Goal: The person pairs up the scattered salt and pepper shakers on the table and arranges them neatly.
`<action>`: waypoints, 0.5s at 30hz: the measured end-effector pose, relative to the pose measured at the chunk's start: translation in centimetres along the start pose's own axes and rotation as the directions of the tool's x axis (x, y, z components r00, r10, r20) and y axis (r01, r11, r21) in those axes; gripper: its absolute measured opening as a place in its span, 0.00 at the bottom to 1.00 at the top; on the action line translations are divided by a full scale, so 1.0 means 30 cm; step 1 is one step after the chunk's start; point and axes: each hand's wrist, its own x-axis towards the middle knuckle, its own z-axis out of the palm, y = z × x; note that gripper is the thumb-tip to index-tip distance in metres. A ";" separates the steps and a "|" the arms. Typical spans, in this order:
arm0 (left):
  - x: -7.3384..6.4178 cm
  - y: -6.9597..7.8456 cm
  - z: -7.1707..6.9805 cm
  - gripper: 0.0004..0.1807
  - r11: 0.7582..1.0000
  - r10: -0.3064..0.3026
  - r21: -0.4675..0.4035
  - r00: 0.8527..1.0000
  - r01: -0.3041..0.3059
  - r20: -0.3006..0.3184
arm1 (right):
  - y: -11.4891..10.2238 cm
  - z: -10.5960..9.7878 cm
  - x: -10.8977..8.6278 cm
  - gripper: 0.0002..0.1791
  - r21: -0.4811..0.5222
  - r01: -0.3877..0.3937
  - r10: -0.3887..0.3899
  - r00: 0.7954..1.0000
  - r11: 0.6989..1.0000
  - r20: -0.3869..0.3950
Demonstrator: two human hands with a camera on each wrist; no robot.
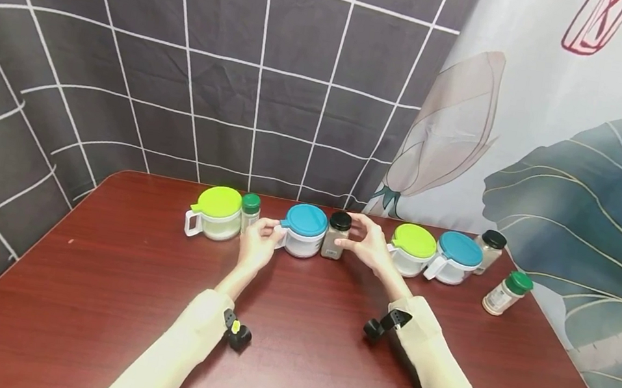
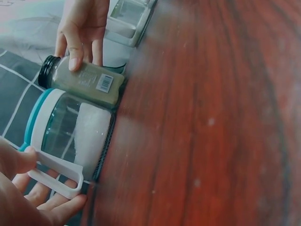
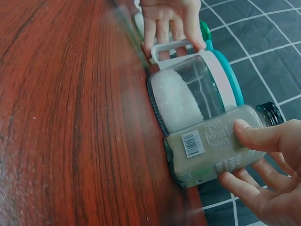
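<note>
A clear seasoning jar with a blue lid (image 1: 306, 223) and white granules inside stands upright near the table's back edge. My left hand (image 1: 257, 246) pinches its white handle (image 2: 71, 189), thumb on the near side and fingers behind. Right beside this jar is a rectangular spice bottle (image 1: 333, 241) with a black cap and greyish-brown powder. My right hand (image 1: 370, 246) grips the bottle from its right side, between thumb and fingers. In the right wrist view, the bottle's barcode label (image 3: 193, 143) shows, and the bottle sits close against the jar.
Left of the hands stand a green-lidded jar (image 1: 220, 215) and a green-capped shaker (image 1: 251, 206). To the right are another green-lidded jar (image 1: 412, 250), a blue-lidded jar (image 1: 457, 259), a black-capped bottle (image 1: 489, 250) and a green-capped shaker (image 1: 506, 293). Curtains hang behind the table (image 1: 291, 342).
</note>
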 end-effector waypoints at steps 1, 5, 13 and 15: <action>0.001 -0.001 0.001 0.11 1.000 0.006 0.004 1.000 -0.006 0.002 | 0.002 0.000 0.001 0.33 -0.001 0.000 0.000 1.000 1.000 0.001; 0.006 -0.002 0.000 0.11 1.000 0.025 0.009 1.000 -0.025 0.012 | 0.004 0.000 0.004 0.33 0.009 -0.005 0.005 1.000 1.000 0.005; 0.013 0.012 -0.007 0.13 0.999 -0.008 0.047 0.999 0.006 0.038 | -0.006 -0.003 0.017 0.32 0.012 0.001 -0.001 1.000 1.000 0.021; 0.015 0.014 -0.010 0.13 0.998 -0.014 0.060 0.999 0.012 0.039 | -0.011 -0.002 0.021 0.33 0.009 -0.004 0.004 1.000 1.000 0.024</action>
